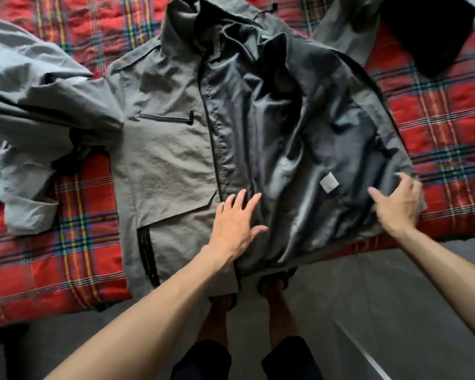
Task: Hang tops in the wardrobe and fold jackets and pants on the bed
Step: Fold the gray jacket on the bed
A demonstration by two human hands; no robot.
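A grey jacket lies spread on the bed, collar away from me. Its left front panel is closed; the right front is turned back and shows dark shiny lining with a small white label. One sleeve stretches out to the left. My left hand lies flat, fingers spread, on the lining beside the zip near the hem. My right hand sits at the jacket's lower right edge with fingers spread over the fabric; it is blurred, and I cannot tell whether it holds the cloth.
The bed carries a red tartan cover. A black garment lies at the back right corner. The bed's near edge runs just in front of my feet, which stand on a grey tiled floor.
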